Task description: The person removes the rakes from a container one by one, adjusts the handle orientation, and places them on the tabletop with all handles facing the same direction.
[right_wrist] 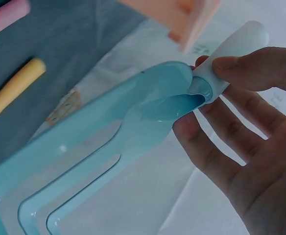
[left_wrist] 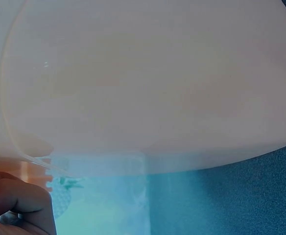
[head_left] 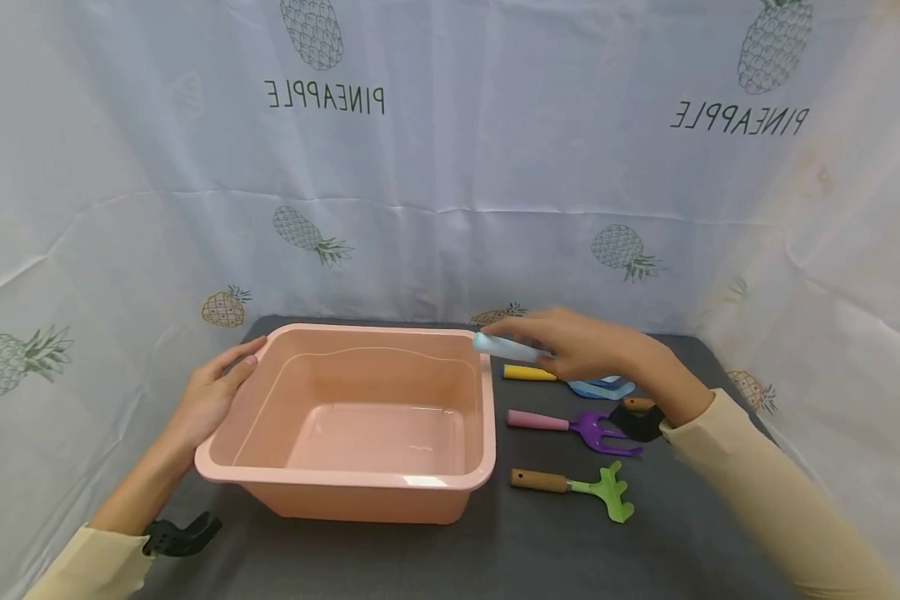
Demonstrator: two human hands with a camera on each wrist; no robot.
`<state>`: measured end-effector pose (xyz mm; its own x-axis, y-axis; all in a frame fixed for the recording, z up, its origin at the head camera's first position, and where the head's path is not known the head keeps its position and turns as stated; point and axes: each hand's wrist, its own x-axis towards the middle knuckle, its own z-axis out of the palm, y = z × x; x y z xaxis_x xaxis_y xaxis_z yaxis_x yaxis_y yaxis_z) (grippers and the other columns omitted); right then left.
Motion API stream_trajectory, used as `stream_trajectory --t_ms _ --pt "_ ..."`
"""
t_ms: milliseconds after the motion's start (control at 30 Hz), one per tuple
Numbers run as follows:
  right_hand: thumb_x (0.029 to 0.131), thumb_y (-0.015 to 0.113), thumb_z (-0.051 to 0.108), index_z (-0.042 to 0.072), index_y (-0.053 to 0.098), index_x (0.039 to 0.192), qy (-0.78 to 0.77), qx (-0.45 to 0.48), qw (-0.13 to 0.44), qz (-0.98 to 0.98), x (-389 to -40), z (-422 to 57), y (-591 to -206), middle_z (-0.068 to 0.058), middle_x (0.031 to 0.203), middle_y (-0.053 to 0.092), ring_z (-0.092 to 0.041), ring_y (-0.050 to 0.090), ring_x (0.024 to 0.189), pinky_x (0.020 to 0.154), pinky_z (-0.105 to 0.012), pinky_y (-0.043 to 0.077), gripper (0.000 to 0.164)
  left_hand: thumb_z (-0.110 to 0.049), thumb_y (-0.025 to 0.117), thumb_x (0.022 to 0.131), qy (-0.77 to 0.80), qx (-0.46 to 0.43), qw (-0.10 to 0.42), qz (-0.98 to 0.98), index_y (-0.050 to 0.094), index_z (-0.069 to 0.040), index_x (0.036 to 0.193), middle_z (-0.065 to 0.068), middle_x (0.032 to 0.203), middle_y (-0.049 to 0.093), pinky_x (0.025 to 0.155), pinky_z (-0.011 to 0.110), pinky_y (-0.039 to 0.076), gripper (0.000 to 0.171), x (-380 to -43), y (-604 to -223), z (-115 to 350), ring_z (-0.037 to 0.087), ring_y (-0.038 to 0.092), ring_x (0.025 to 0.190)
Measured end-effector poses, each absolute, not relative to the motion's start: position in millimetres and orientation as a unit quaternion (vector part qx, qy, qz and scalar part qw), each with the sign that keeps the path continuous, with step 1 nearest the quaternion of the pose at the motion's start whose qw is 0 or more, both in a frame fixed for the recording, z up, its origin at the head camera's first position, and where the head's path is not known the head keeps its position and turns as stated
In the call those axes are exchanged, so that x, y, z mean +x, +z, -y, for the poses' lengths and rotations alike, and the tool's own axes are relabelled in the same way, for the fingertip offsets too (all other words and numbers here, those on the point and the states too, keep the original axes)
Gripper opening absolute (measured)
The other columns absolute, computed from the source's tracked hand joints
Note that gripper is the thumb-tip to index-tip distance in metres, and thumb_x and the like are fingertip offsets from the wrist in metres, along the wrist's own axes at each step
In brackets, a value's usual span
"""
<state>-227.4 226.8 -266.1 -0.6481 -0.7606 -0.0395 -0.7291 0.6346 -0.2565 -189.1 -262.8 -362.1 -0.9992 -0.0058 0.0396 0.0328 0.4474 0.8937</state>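
Observation:
My left hand (head_left: 213,392) grips the left rim of a pink plastic basin (head_left: 345,476), with the thumb at the rim's edge. Nothing lies inside the basin. In the left wrist view the basin wall (left_wrist: 148,88) fills most of the picture, and curled fingers (left_wrist: 23,200) show at the lower left. Over by the basin's back right corner, my right hand (head_left: 581,343) holds a light blue slotted trowel (right_wrist: 108,132) by its pale handle (head_left: 512,347), thumb on one side and fingers on the other. The trowel's blade is hidden behind the hand in the head view.
Right of the basin, several garden tools lie in a column on the dark table (head_left: 555,558): a yellow-handled tool with a blue head (head_left: 530,373), a pink-handled purple fork (head_left: 537,421) and a wooden-handled green rake (head_left: 540,481). A pineapple-print curtain (head_left: 435,150) hangs behind.

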Motion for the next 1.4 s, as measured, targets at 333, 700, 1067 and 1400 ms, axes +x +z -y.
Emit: stream_trajectory --t_ms 333,700,1067,1400 --pt "0.092 0.056 -0.01 0.025 0.045 0.157 -0.11 -0.396 0.08 -0.908 -223 -273 -291 0.0 0.148 0.06 -0.027 0.066 0.124 0.094 -0.047 0.058 0.074 -0.049 0.043 0.11 -0.53 -0.008 0.015 0.848 0.036 -0.019 0.163 0.018 0.155 0.046 0.078 0.019 0.059 0.061 -190 -361 263 -0.013 0.064 0.099" --pt "0.09 0.065 -0.009 0.034 0.049 0.152 -0.093 -0.353 0.086 -0.927 -211 -329 -318 -0.001 0.13 0.067 -0.02 0.065 0.109 0.072 -0.028 0.049 0.077 -0.05 0.044 0.11 -0.538 -0.006 0.011 0.843 0.035 -0.02 0.163 0.013 0.152 0.05 0.079 0.019 0.059 0.062 -189 -362 263 -0.012 0.064 0.099" --pt "0.089 0.064 -0.012 0.029 0.056 0.144 -0.119 -0.345 0.079 -0.928 -195 -375 -347 0.002 0.124 0.069 -0.018 0.067 0.105 0.079 -0.035 0.059 0.069 -0.05 0.046 0.109 -0.541 -0.005 0.012 0.841 0.037 -0.021 0.162 -0.004 0.14 0.056 0.078 0.02 0.06 0.062 -187 -364 264 -0.01 0.065 0.099" --pt "0.083 0.066 -0.016 0.028 0.06 0.139 -0.137 -0.351 0.078 -0.923 -182 -420 -379 -0.007 0.133 0.067 -0.007 0.063 0.104 0.072 -0.027 0.054 0.072 -0.049 0.042 0.11 -0.529 0.001 0.01 0.848 0.033 -0.02 0.164 0.025 0.161 0.038 0.078 0.016 0.057 0.061 -191 -363 263 -0.016 0.06 0.099"
